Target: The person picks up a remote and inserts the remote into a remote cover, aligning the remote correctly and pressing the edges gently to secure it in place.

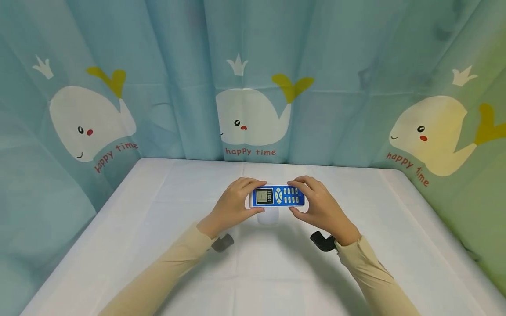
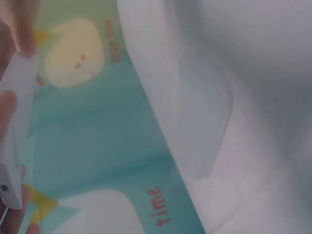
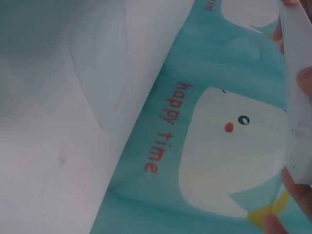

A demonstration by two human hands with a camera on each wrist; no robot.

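Observation:
A blue-faced remote control (image 1: 278, 195) with a white body is held sideways above the table, its small screen toward the left and its pale buttons toward the right. My left hand (image 1: 231, 204) pinches the screen end, thumb along the lower edge and fingers along the upper. At the button end, my right hand (image 1: 324, 208) grips it in the same way. Both wrist views catch the white casing of the remote edge-on, at the left in one (image 2: 22, 107) and at the right in the other (image 3: 298, 97). Below it lies a pale, rounded object (image 1: 268, 217), its kind unclear.
A white cloth covers the table (image 1: 189, 184). Behind it and along the sides hang blue-green curtains (image 1: 336, 52) printed with whales. Black wrist mounts (image 1: 323, 241) show by the forearms.

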